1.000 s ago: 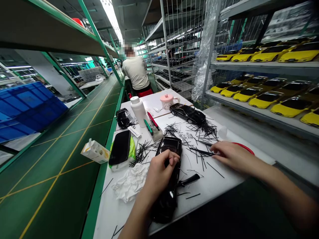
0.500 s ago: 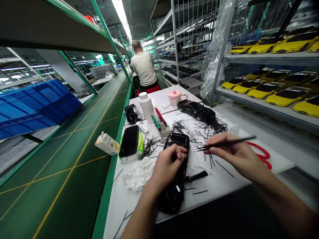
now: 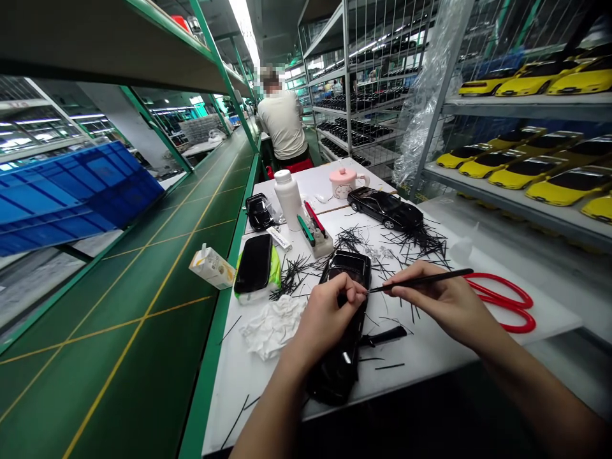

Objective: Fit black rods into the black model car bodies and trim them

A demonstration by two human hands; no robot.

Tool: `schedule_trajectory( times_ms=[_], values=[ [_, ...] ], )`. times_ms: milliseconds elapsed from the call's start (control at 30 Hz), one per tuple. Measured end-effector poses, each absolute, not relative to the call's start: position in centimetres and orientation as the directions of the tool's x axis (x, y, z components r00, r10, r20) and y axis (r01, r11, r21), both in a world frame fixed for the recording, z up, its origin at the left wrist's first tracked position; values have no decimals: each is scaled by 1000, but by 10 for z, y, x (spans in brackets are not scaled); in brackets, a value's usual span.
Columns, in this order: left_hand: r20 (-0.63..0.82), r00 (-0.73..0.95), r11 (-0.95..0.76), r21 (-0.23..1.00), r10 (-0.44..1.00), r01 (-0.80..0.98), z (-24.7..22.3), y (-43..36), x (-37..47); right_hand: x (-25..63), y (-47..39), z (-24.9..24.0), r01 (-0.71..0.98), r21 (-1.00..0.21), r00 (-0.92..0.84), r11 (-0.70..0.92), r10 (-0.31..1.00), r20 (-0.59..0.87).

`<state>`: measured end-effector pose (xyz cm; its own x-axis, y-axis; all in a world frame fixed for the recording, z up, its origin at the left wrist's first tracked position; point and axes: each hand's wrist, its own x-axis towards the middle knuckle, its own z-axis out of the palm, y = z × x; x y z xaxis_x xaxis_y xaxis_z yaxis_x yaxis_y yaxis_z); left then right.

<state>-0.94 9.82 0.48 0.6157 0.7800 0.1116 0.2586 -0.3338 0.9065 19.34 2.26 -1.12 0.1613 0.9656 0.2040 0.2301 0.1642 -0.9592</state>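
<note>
The left hand lies over the roof of a glossy black model car that sits lengthwise on the white worktable, its near end close to the table's front edge; the fingers are curled down on the body, thumb and forefinger pinched near the windscreen, though what, if anything, they nip there is too small to tell. The right hand holds a thin black strip between thumb and fingertips, closed on its middle, the strip lying nearly level with its left tip just at the left hand's fingertips and its other end pointing right. Loose black strips lie scattered over the table behind the car, and a short black part rests beside the car's right flank. Red scissors lie to the right of the right hand. A crumpled white cloth sits left of the car, with a black phone on a green pack beyond it. Farther back stand a white bottle, a pink lidded mug and a second black model car. Yellow model cars fill the shelves on the right, and another person stands at the far end of the green conveyor, back turned.
</note>
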Motion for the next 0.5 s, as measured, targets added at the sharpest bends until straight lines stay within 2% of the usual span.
schedule_trajectory(
  times_ms=[333, 500],
  values=[
    [126, 630, -351, 904, 766, 245, 8, 98, -10, 201, 22, -15, 328, -933, 128, 150, 971, 201],
    [209, 514, -367, 903, 832, 226, 8, 103, -12, 202, 18, -23, 307, -946, 18, 108, 993, 120]
  ],
)
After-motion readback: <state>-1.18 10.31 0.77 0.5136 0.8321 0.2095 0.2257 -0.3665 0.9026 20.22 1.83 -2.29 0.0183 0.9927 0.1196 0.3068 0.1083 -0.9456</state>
